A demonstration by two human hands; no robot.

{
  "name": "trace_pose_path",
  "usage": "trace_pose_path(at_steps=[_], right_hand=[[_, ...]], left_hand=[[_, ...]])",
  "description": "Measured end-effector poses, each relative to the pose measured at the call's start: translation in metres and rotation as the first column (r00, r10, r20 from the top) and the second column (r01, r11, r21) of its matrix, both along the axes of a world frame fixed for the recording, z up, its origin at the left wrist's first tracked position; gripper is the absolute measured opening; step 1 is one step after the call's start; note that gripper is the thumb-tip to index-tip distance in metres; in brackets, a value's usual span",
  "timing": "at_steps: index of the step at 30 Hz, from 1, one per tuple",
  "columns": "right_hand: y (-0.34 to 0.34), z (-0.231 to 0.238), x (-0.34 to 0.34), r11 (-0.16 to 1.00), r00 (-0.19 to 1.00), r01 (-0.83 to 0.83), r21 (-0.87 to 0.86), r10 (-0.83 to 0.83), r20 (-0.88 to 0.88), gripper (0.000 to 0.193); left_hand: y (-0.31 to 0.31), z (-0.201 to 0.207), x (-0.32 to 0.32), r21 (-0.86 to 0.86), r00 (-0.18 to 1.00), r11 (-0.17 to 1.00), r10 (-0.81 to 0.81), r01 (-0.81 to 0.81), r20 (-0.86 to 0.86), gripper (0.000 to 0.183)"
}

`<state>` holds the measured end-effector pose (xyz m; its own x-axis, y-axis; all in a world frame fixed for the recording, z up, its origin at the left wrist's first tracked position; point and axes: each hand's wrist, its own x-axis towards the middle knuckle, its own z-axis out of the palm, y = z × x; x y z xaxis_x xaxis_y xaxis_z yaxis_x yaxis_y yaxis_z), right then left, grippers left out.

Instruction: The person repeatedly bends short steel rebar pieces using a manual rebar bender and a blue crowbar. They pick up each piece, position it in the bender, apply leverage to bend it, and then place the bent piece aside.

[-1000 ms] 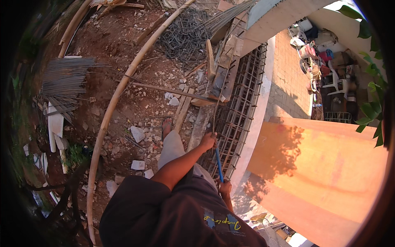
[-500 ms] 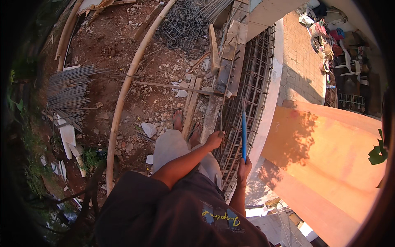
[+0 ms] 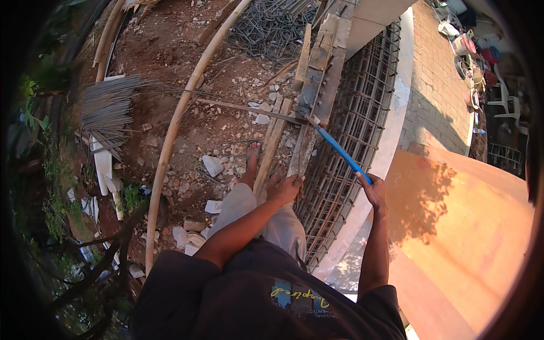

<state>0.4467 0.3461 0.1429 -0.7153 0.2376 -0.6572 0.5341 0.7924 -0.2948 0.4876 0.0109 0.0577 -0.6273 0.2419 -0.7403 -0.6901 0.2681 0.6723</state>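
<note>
My right hand (image 3: 372, 190) is wrapped round the lower end of a long blue-handled bar (image 3: 344, 153). The bar slants up and left, and its metal tip rests by a dark metal piece on a narrow wooden plank (image 3: 328, 85) studded with short upright pins. My left hand (image 3: 287, 190) is closed at the plank's near end, on what looks like a thin steel rod (image 3: 302, 164) running up along the wood. Part of that rod is hard to make out against the plank. Beside the plank, on the right, lies a long cage of tied reinforcing bars (image 3: 354, 130).
A pile of bent steel stirrups (image 3: 266, 28) lies at the far end, and a bundle of cut rods (image 3: 107, 107) at left. A curved bamboo pole (image 3: 173, 122) crosses the rubble. Orange boards (image 3: 453, 226) lie at right, near a paved strip (image 3: 433, 85).
My right hand has moved right and farther away, swinging the blue-handled bar from upright to slanting, its tip now at the plank. My left hand has shifted slightly left.
</note>
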Motion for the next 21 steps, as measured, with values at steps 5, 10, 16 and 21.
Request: trace_pose_path(at_steps=[5, 10, 16, 21], right_hand=[[0.027, -0.005, -0.042, 0.996, 0.996, -0.083, -0.024, 0.083, 0.025, 0.070], [0.020, -0.027, -0.011, 0.998, 0.994, -0.040, -0.056, 0.034, -0.101, 0.076], [0.010, -0.038, 0.003, 0.999, 1.000, -0.004, 0.038, 0.006, -0.028, 0.081], [-0.004, -0.024, -0.001, 0.995, 0.999, -0.019, 0.094, 0.023, -0.035, 0.083]], left_hand=[[0.001, -0.051, 0.021, 0.079, 0.997, 0.995, 0.053, -0.058, 0.059, 0.043], [0.004, -0.040, 0.017, 0.113, 0.977, 0.981, 0.140, -0.159, 0.160, 0.044], [0.003, -0.033, 0.011, 0.113, 0.958, 0.975, 0.158, -0.189, 0.239, 0.047], [0.001, -0.045, 0.019, 0.212, 0.962, 0.948, 0.200, -0.237, 0.184, 0.054]])
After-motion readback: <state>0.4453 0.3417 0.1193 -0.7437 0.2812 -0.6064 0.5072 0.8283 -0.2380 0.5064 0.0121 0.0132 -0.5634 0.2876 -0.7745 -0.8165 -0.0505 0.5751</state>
